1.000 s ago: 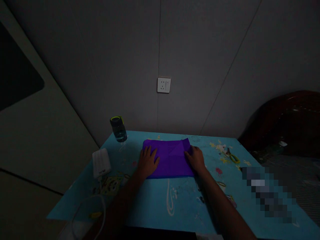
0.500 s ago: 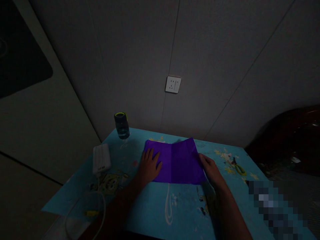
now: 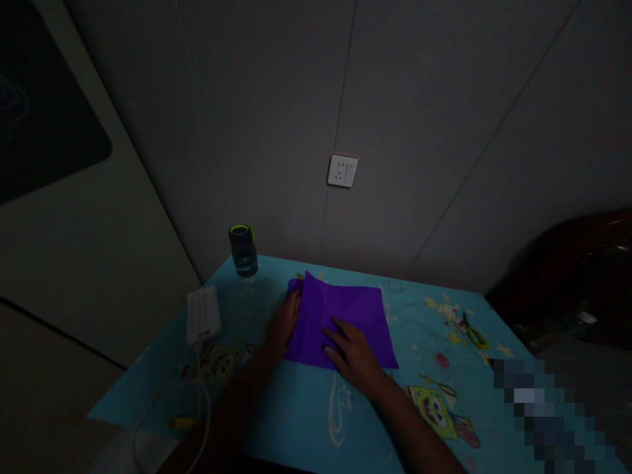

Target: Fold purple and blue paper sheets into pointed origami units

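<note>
A purple sheet (image 3: pixel 360 309) lies on the blue patterned table, its left part lifted into a flap with a raised top corner. At the sheet's left edge is my left hand (image 3: pixel 285 322), its fingertips partly hidden beside the flap; whether they grip the sheet does not show. My right hand (image 3: pixel 353 352) rests on the lower middle of the sheet with its fingers spread and holds nothing.
On the table (image 3: pixel 291 415) a dark bottle (image 3: pixel 243 251) stands at the back left, a white power bank (image 3: pixel 203 315) with a cable in front of it. Green-handled scissors (image 3: pixel 474 334) lie at the right. A wall socket (image 3: pixel 342 171) is behind.
My right hand has moved left from the sheet's right edge onto its middle. My left hand has shifted to the left edge, where a flap now stands up.
</note>
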`<state>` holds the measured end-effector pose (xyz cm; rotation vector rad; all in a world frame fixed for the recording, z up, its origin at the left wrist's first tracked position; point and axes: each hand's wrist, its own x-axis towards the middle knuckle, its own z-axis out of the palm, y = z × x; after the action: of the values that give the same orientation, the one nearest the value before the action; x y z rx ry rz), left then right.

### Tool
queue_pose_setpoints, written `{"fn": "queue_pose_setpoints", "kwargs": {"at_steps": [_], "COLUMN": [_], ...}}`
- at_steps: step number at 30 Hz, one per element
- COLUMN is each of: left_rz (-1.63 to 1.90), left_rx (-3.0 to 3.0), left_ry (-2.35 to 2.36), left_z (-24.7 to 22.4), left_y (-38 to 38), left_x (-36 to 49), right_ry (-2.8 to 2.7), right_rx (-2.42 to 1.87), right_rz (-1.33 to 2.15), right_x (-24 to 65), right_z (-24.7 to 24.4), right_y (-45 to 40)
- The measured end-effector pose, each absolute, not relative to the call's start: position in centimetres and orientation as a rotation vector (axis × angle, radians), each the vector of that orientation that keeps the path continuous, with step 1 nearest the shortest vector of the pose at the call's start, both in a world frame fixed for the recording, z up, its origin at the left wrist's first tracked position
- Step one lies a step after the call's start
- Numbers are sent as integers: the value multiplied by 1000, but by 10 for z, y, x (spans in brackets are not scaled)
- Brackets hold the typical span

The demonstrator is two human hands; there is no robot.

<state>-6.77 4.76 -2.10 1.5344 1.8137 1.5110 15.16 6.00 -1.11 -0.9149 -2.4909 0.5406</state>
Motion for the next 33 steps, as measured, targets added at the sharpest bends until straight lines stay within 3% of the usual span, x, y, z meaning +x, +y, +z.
{"fn": "queue_pose_setpoints", "kwargs": {"at_steps": [3,9,16,33], "left_rz": [1547,1487,1024,944], "left_rx": [1497,1722,2108,2192], "left_ry": [1904,1958,2100,2119], "left_z": [-14,-19,-38,-36], "left_y": [49,47,42,40], "left_x": [-77,-76,-63,-61], "right_ry": [-2576,-2527,-2059,-1474], "right_rx": [-895,-833,-1081,-1154], "right_rz": [446,629,837,1297], "right_x": [154,168,177,169], "right_z": [-15,-19,-17,-18], "right_y": [63,77,91,94]}}
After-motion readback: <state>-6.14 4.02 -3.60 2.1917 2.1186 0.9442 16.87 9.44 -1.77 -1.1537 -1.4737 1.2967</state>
